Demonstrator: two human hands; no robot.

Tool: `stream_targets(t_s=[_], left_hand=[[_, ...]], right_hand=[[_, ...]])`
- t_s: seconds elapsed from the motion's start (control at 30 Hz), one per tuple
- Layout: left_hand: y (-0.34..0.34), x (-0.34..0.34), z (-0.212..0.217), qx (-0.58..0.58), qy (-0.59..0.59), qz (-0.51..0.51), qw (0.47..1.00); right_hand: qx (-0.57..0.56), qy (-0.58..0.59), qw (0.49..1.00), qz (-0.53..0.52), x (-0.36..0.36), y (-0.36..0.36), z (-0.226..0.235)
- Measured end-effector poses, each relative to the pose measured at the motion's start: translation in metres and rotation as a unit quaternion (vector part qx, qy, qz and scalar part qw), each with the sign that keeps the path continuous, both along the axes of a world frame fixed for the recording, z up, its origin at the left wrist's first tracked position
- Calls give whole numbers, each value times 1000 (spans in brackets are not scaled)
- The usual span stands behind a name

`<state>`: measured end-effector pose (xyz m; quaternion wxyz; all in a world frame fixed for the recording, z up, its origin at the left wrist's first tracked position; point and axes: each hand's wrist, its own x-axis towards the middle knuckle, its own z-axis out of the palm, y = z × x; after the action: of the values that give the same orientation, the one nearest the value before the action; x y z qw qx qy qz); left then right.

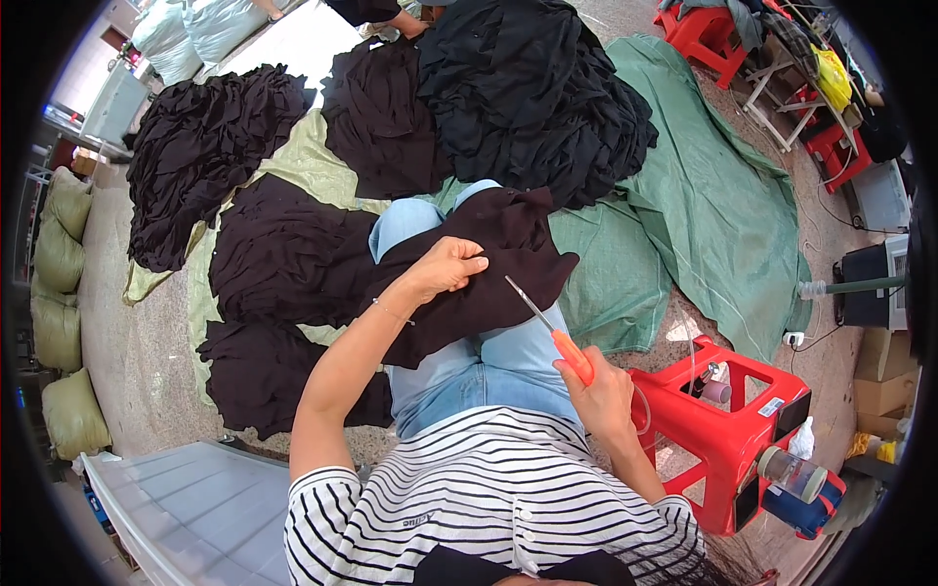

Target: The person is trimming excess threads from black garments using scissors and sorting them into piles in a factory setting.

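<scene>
The right hand [601,391] is closed around the orange handle of one pair of scissors [553,335]; the fingers wrap it fully, and the hand sits just above the right thigh, near the striped shirt [489,488]. The scissors have their long axis on a diagonal; the handle is low and to the right, and the metal blades point up and to the left, toward the dark cloth; the tip lies at the lower right edge of this cloth, but I cannot tell if it touches. I also cannot tell if the blades are apart or together.

The left hand [447,267] is almost closed; its fingers pinch a fold of one dark brown garment piece [489,264] that lies over the lap, on the blue jeans [489,366]; this piece spreads from the left knee down to the right thigh.

Farther out, on the floor in front of the person, I count six piles of dark cloth [528,88]; three are in the far row and three are nearer on the left side; they rest on a green tarp [703,186] and a paler yellowish sheet.

To the right of the person stands one red plastic stool [723,430], near the right elbow; a small spool sits on it; two more red stools [703,34] are far at the top right. On the left edge I count about four olive sacks [59,254] in a column.
</scene>
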<state>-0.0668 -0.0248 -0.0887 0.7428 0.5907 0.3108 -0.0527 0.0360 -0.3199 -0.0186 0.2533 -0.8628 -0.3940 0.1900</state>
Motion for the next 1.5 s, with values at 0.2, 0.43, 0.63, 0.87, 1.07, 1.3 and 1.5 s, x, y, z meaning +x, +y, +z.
stream_targets(t_s=[0.2, 0.43, 0.63, 0.87, 1.07, 1.3, 1.5], left_hand=[[-3, 11, 8, 327, -102, 21, 939], [41, 70, 2, 491, 136, 58, 859], [-54, 68, 24, 479, -215, -131, 841], [-97, 45, 28, 623, 35, -132, 770], [-69, 30, 41, 455, -53, -12, 889], [26, -251, 183, 415, -112, 545, 720], [106, -520, 268, 485, -325, 677, 448]], right_hand=[[67, 0, 996, -64, 9, -5, -6], [101, -29, 985, -139, 31, -6, -14], [152, -34, 961, -227, 52, -25, -20], [164, -46, 969, -181, 54, -6, -26], [176, -70, 962, -196, 76, -27, -63], [183, -148, 968, -90, 110, 3, -68], [177, -123, 965, -147, 84, 56, -20]])
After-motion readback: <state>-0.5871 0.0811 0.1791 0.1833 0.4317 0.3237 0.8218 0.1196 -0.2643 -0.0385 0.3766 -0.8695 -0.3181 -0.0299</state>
